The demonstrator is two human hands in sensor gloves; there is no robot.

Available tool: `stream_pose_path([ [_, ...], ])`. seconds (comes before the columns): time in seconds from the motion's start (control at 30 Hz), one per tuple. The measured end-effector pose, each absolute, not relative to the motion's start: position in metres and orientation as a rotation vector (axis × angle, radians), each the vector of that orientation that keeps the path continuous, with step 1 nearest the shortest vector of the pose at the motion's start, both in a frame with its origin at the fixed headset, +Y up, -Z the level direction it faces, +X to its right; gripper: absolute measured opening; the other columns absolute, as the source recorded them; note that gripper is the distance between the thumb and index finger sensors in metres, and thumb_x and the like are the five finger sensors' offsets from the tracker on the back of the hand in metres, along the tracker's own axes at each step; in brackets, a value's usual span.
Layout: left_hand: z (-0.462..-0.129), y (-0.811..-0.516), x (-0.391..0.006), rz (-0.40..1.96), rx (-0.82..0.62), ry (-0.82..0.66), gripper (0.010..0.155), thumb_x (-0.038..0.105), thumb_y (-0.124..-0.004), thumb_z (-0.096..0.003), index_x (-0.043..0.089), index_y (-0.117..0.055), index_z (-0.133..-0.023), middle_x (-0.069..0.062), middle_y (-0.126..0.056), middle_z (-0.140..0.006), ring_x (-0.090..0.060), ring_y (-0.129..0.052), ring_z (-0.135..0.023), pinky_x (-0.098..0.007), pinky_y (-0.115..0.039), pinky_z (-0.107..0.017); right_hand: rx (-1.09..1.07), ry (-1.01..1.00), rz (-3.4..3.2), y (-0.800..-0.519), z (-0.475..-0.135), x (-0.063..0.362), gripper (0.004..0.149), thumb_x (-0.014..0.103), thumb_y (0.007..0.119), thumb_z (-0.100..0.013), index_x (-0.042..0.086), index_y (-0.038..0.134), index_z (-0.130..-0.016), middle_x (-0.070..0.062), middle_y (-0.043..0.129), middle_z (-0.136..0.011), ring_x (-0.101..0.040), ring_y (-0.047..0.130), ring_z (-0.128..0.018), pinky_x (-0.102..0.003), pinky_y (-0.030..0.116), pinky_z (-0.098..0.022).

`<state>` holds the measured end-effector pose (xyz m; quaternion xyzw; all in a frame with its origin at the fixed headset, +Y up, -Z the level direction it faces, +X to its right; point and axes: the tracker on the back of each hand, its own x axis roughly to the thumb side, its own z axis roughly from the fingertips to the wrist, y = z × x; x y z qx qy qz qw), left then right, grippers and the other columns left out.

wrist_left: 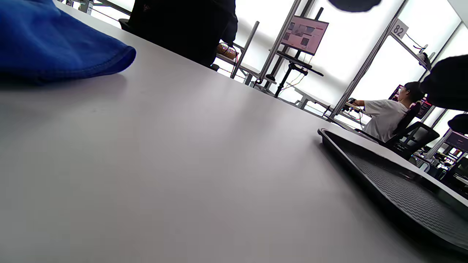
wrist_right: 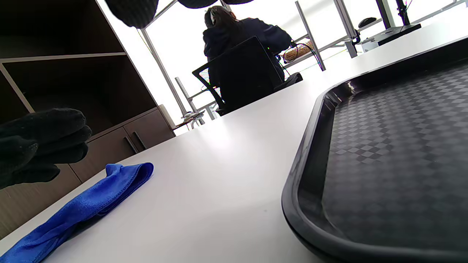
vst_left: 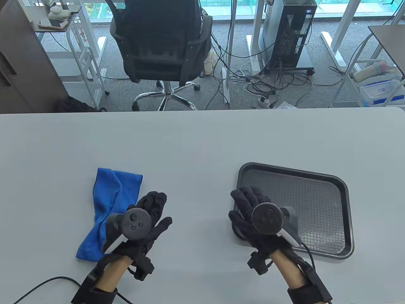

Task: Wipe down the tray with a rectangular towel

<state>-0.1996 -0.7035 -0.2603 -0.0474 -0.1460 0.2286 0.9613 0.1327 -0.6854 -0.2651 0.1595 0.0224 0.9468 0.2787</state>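
A blue towel (vst_left: 107, 205) lies bunched on the white table at the front left; it also shows in the left wrist view (wrist_left: 47, 44) and the right wrist view (wrist_right: 91, 201). My left hand (vst_left: 158, 209) is at the towel's right edge, holding nothing, fingers loosely curled. A black rectangular tray (vst_left: 316, 202) with a textured floor lies at the front right, also seen in the left wrist view (wrist_left: 402, 186) and the right wrist view (wrist_right: 395, 146). My right hand (vst_left: 242, 205) is over the tray's left rim, fingers spread, holding nothing.
The white table (vst_left: 196, 142) stretches wide behind both hands. Past its far edge are a black office chair (vst_left: 164, 41), a computer tower (vst_left: 291, 31) and floor cables. Glove cables trail off the front edge.
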Motion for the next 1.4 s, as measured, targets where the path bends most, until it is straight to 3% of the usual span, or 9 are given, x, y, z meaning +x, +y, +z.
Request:
stream_pose_path([
  [0.73,-0.259,-0.705,-0.196,0.452,-0.119,-0.298,0.071,0.047,-0.063,-0.0539,0.021,-0.033,-0.113,-0.017,-0.031,-0.120,-0.043,-0.038,-0.114,-0.076,-0.030,-0.069,0.364,0.120,2.548,-0.690,-0.271,0.141,0.065,0.043,0.069,-0.050,0.019,0.041,-0.104,-0.012,0.034,-0.110,-0.043,0.030,-0.103,-0.068,0.030,-0.068],
  [1.13,-0.259,-0.705,-0.195,0.448,-0.134,-0.303,0.071,0.047,-0.063,-0.0539,0.021,-0.033,-0.113,-0.017,-0.031,-0.120,-0.043,-0.038,-0.114,-0.076,-0.030,-0.069,-0.202,-0.033,2.606,-0.700,-0.306,0.245,0.065,0.043,0.069,-0.050,0.019,0.041,-0.104,-0.012,0.035,-0.109,-0.043,0.031,-0.103,-0.068,0.030,-0.068],
  [1.4,-0.259,-0.706,-0.195,0.455,-0.135,-0.309,0.071,0.047,-0.063,-0.0537,0.021,-0.033,-0.113,-0.017,-0.031,-0.120,-0.043,-0.038,-0.114,-0.076,-0.030,-0.069,-0.600,-0.060,2.586,-0.717,-0.303,0.312,0.067,0.043,0.070,-0.050,0.019,0.039,-0.104,-0.012,0.032,-0.109,-0.043,0.029,-0.103,-0.068,0.028,-0.068],
])
